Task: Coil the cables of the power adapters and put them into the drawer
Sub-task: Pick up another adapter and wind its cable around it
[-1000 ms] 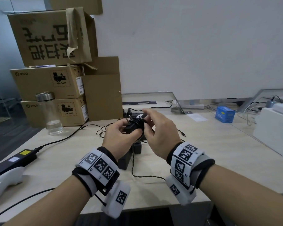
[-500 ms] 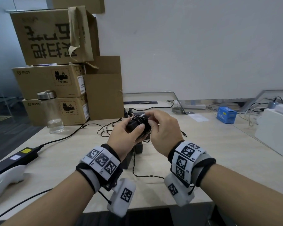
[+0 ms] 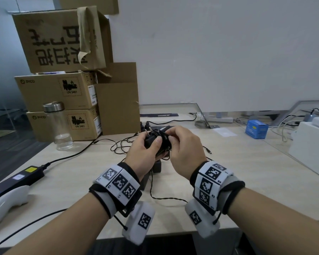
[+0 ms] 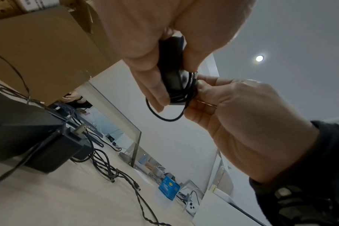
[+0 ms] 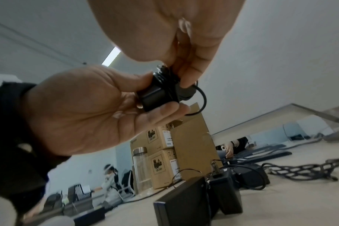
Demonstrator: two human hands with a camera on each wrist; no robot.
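Note:
A small black power adapter (image 3: 151, 139) with its thin cable wound round it is held above the desk. My left hand (image 3: 156, 147) grips its body, thumb on top, plug prongs pointing up and away. My right hand (image 3: 170, 137) pinches the cable's end against the adapter's right side. In the left wrist view a short loop of cable (image 4: 164, 117) hangs under the adapter (image 4: 172, 79). The right wrist view shows the wound adapter (image 5: 155, 94) between both hands. More black adapters (image 5: 224, 194) with loose cables (image 3: 122, 147) lie on the desk below. No drawer is in view.
Stacked cardboard boxes (image 3: 63, 92) and a glass bottle (image 3: 58, 126) stand at the back left. A black power brick (image 3: 17, 179) and a white controller (image 3: 6, 201) lie at the left edge. A blue box (image 3: 256, 129) and a white box (image 3: 309, 144) sit to the right.
My right hand has come down from above the adapter to its right side, laying cable round it. Both hands have lifted a little.

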